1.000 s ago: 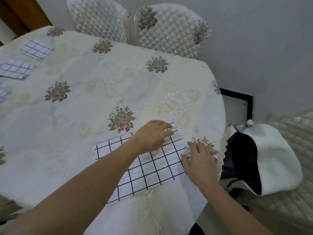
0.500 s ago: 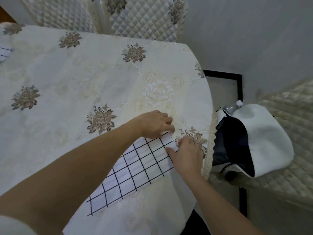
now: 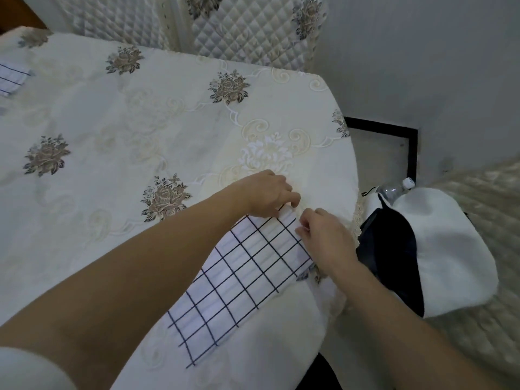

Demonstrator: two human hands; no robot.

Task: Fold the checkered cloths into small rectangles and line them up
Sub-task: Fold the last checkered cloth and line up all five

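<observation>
A white cloth with a black check (image 3: 242, 277) lies as a long folded strip near the right front edge of the table (image 3: 140, 122). My left hand (image 3: 267, 195) pinches the strip's far corner. My right hand (image 3: 323, 235) pinches the strip's right end just beside it. My left forearm covers part of the strip's left side. One folded checkered cloth (image 3: 11, 77) shows at the far left edge of the view, partly cut off.
The round table has a cream floral tablecloth. Two quilted chair backs (image 3: 247, 29) stand behind it. A white and black bag (image 3: 439, 249) with a plastic bottle (image 3: 394, 190) sits on a quilted seat to the right, close to the table edge.
The view has swung right, so most of the folded cloths at the left have left the frame. Both hands moved from lying flat on the strip to pinching its far right end.
</observation>
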